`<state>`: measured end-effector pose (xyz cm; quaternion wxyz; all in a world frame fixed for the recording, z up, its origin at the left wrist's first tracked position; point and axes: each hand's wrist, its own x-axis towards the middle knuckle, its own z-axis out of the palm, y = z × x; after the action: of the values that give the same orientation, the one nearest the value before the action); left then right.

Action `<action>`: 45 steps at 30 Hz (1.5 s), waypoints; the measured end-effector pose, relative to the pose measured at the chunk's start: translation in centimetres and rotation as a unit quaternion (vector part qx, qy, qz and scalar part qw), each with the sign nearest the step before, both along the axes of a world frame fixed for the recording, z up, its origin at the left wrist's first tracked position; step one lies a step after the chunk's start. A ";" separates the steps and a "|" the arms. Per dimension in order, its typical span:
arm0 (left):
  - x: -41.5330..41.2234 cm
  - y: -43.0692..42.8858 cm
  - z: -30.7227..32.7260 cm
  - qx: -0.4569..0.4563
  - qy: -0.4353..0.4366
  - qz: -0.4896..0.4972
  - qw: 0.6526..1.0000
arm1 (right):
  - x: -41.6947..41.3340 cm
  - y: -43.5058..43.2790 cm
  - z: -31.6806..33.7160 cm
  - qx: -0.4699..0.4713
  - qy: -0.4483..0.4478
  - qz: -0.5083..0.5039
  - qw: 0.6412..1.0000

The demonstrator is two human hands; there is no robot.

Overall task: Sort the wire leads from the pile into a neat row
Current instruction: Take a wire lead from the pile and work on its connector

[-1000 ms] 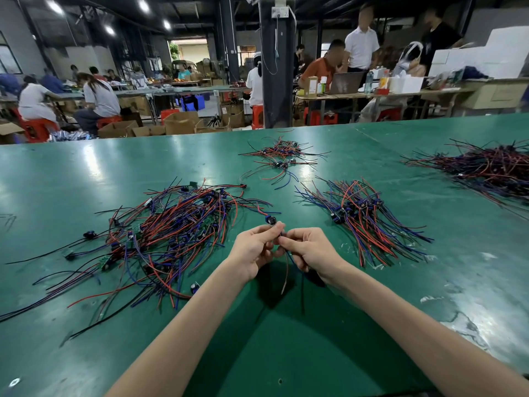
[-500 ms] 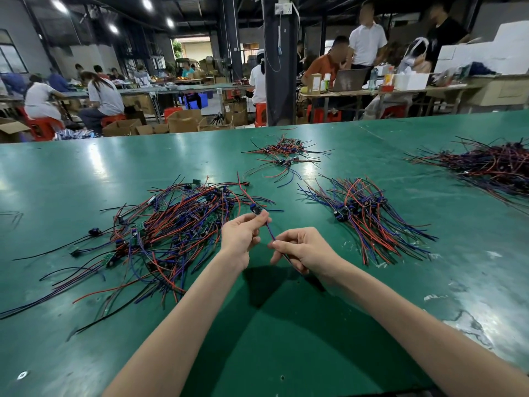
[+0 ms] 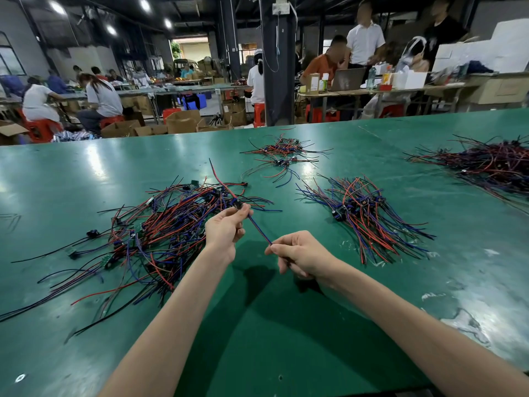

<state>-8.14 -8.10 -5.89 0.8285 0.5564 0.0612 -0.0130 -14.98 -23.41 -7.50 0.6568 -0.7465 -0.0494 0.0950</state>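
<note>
On the green table (image 3: pixel 286 325), just in front of you, one lead (image 3: pixel 259 229) is stretched in the air between your two hands. Your left hand (image 3: pixel 224 229) pinches it between thumb and forefinger right at the dark plug (image 3: pixel 237 204), with the other fingers curled loosely beneath. Your right hand (image 3: pixel 302 253) pinches the far end of the red and blue wires, fingers folded in. Holding it by both ends looks meant to pull the wires straight and free of the tangle, so the lead can be laid flat.

A loose red strand runs up from the plug over the pile (image 3: pixel 160 230) at your left, so check that nothing is snagged on it before you carry it across. The pile lies close by your left hand, which keeps each pick short. The laid-out bunch (image 3: pixel 363 216) sits to the right of your right hand, plugs gathered near its middle and wires fanned toward you. That is probably where this lead belongs. It is more a fan than a row, so set the plug in line with the others.

Count: two hands, one lead in them, and four heaps of wire on the table. These are the pile, the laid-out bunch, a small heap (image 3: pixel 282 156) beyond them and a large dark heap (image 3: pixel 492 164) at the far right. The leads within each heap are too tangled to count.
</note>
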 end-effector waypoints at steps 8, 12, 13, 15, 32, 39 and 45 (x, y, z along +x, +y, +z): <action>0.1 0.4 -0.1 -0.007 -0.002 0.017 1.000 | -0.4 -0.1 0.1 -0.030 0.029 0.016 0.999; 0.1 0.2 -0.1 -0.009 -0.004 0.013 1.000 | -0.3 -0.1 0.1 -0.046 0.030 0.004 0.998; 0.1 0.2 -0.1 -0.009 -0.004 0.012 1.000 | -0.2 -0.2 0.1 -0.051 0.030 0.000 0.998; 0.2 0.3 0.0 -0.011 -0.003 0.013 1.000 | -0.2 -0.2 0.2 -0.051 0.029 0.002 0.998; 0.2 0.2 0.2 -0.062 0.036 -0.021 0.997 | -0.1 -1.0 0.5 -0.015 -0.041 -0.001 0.999; -2.5 -3.1 -0.6 -0.006 0.025 -0.130 0.991 | 0.2 -0.9 0.3 0.037 -0.054 -0.083 0.994; -3.3 -4.0 -1.0 -0.031 -0.006 -0.144 0.989 | 0.5 -1.0 0.2 0.066 -0.034 -0.092 0.993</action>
<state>-11.39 -12.12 -6.93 0.8352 0.5336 -0.0244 -0.1307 -14.51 -24.44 -7.32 0.7084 -0.7057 -0.0095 0.0054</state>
